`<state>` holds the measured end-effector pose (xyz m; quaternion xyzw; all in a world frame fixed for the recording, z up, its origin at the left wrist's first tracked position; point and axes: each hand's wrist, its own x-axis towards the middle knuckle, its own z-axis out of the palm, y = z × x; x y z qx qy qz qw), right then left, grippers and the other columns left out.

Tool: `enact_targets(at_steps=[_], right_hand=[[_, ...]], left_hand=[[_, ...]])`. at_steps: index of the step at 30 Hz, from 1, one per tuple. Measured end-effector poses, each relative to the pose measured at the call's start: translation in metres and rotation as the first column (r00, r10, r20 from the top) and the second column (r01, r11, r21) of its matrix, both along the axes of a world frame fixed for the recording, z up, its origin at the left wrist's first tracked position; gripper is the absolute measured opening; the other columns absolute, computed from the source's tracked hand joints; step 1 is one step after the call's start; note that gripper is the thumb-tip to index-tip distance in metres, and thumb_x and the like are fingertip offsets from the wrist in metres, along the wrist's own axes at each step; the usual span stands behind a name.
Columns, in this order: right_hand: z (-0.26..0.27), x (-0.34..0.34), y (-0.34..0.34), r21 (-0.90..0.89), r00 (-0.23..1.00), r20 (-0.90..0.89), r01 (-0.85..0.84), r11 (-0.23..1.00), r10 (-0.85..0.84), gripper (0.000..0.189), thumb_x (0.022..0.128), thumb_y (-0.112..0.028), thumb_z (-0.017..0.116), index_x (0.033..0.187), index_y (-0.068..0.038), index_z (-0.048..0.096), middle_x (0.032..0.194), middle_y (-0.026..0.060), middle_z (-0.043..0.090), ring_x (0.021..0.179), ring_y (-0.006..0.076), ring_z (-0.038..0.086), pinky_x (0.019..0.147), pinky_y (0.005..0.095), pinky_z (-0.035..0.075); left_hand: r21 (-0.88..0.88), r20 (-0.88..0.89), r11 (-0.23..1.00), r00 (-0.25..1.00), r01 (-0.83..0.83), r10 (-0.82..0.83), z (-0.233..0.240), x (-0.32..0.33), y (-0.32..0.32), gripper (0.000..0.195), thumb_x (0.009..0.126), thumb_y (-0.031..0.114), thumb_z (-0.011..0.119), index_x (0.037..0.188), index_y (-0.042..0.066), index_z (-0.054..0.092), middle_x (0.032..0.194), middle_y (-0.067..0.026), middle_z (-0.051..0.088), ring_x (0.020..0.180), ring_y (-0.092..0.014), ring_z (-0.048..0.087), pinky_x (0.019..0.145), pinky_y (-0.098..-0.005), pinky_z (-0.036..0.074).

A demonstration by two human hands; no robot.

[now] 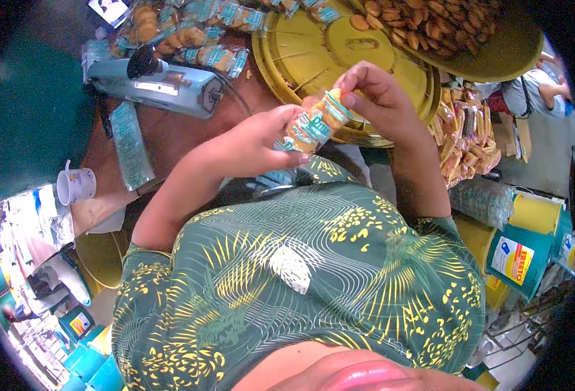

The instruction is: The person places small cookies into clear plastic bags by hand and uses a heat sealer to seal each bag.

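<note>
My left hand (263, 141) holds a clear printed plastic packet of biscuits (314, 124) in front of my chest, thumb below and fingers behind. The packet is tilted, its upper end towards the right. At that end my right hand (373, 95) pinches with thumb and fingertips, beside a biscuit (335, 94) showing at the mouth. Whether the fingertips grip the film or the biscuit is hard to tell. Beneath both hands lies a large yellow plastic lid (312, 63). To the left stands a light blue impulse heat sealer (160, 90) with a black handle.
Filled biscuit packets (219, 56) lie behind the sealer, near a phone (109, 10). Flat printed bags (131, 146) and a white mug (76, 185) sit at the left. Loose biscuits fill a yellow basin (519, 63). Wrapped packs (463, 137) and buckets (519, 259) stand right.
</note>
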<state>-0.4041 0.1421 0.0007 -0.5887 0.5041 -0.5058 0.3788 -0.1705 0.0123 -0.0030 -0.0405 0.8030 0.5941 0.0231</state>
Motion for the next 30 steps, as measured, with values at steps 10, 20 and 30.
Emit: enact_targets(at_steps=[10,20,30], right_hand=[[0.005,0.029,-0.011,-0.219,0.967,-0.163,0.161,0.962,-0.198,0.029,0.088,-0.031,0.068,0.088,-0.002,0.063,0.089,0.0114,0.060,0.087,0.0275,0.059,0.077,0.0367,0.047],[-0.001,0.034,-0.008,-0.344,0.811,-0.307,0.393,0.853,-0.498,0.028,0.085,-0.030,0.070,0.092,-0.005,0.062,0.083,0.0162,0.063,0.085,0.0364,0.062,0.076,0.0448,0.049],[-0.021,-0.077,0.025,0.060,0.374,-0.858,0.755,0.653,-0.353,0.024,0.084,-0.017,0.072,0.102,-0.003,0.066,0.097,0.0168,0.068,0.094,0.0305,0.065,0.083,0.0378,0.051]], left_hand=[[0.308,0.097,0.944,0.991,-0.121,0.095,-0.007,0.000,0.004,0.065,0.080,0.015,0.078,0.134,0.003,0.043,0.118,-0.0045,0.060,0.110,-0.015,0.057,0.097,-0.0320,0.044],[0.536,0.118,0.831,0.988,-0.151,0.103,-0.013,-0.006,0.006,0.066,0.082,0.015,0.078,0.137,0.002,0.042,0.113,-0.0031,0.059,0.105,-0.011,0.056,0.090,-0.0279,0.047],[0.509,0.088,0.834,0.977,-0.212,0.195,-0.011,-0.003,0.006,0.065,0.082,0.013,0.077,0.138,0.005,0.043,0.115,-0.0041,0.061,0.106,-0.013,0.058,0.093,-0.0301,0.047]])
